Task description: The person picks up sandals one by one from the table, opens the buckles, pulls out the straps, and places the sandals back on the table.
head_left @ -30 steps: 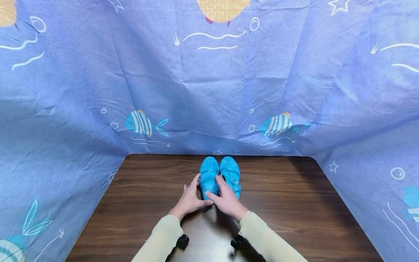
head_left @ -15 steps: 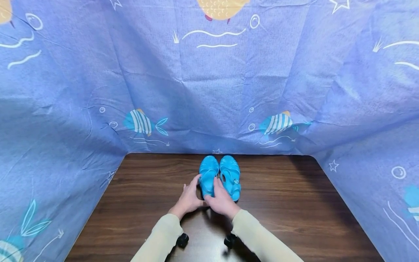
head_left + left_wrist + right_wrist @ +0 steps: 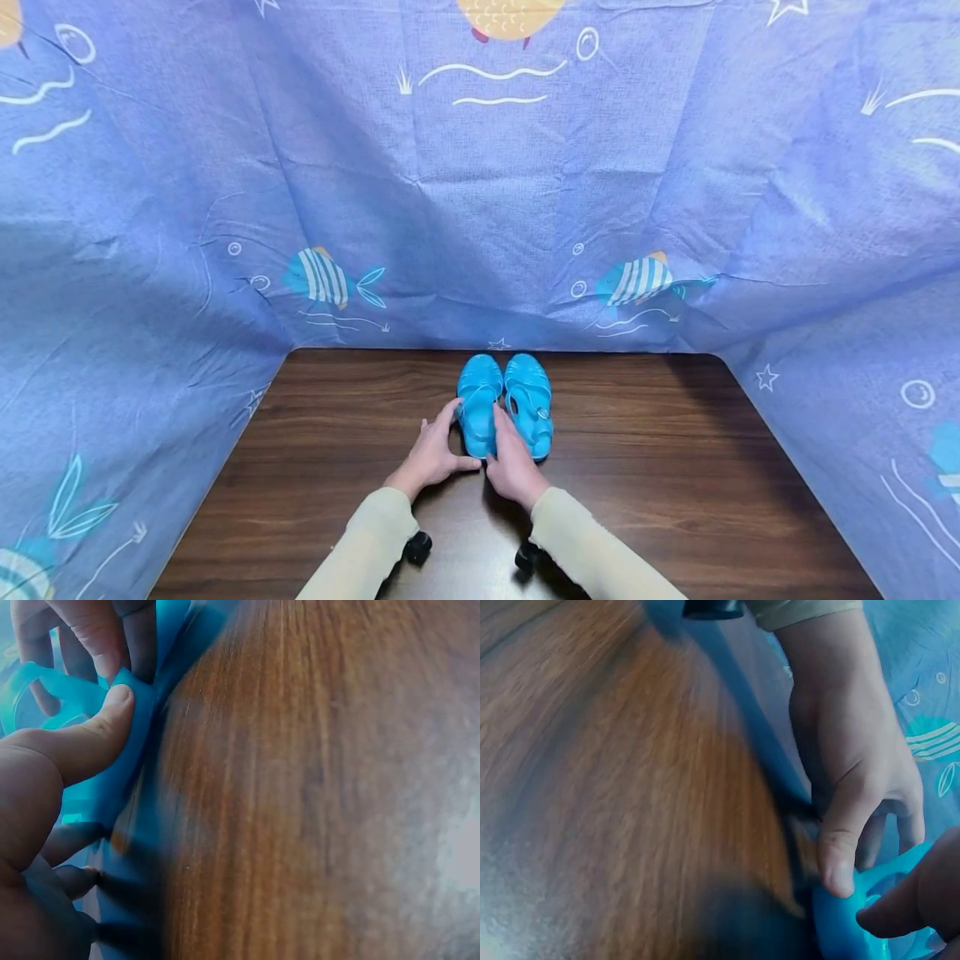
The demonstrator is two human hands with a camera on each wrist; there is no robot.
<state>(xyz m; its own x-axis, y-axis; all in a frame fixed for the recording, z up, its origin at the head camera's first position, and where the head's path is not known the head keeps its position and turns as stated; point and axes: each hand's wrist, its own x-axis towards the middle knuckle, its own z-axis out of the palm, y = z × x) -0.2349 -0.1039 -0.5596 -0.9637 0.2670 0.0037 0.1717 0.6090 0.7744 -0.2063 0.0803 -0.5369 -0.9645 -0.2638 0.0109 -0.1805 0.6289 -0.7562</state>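
Observation:
Two light-blue jelly sandals lie side by side at the table's far edge, toes pointing away. Both my hands hold the left sandal (image 3: 480,375) around its heel. My left hand (image 3: 431,450) has its fingers along the outer side and its thumb at the back of the heel. My right hand (image 3: 513,462) reaches into the space between the sandals, fingers along the inner side. In the right wrist view, both thumbs meet the blue heel (image 3: 840,926). The right sandal (image 3: 528,375), with a buckle on its strap, is partly covered by my right hand.
A brown wood-grain table (image 3: 645,467) lies beneath the sandals. Blue cloth (image 3: 480,208) printed with fish and stars hangs behind the table and at both sides. A dark wrist device (image 3: 417,547) shows under the left sleeve, and another dark device (image 3: 527,556) under the right.
My right hand has shifted left and its thumb has slid back from over the sandal to the heel. My left hand and both sandals stay nearly still.

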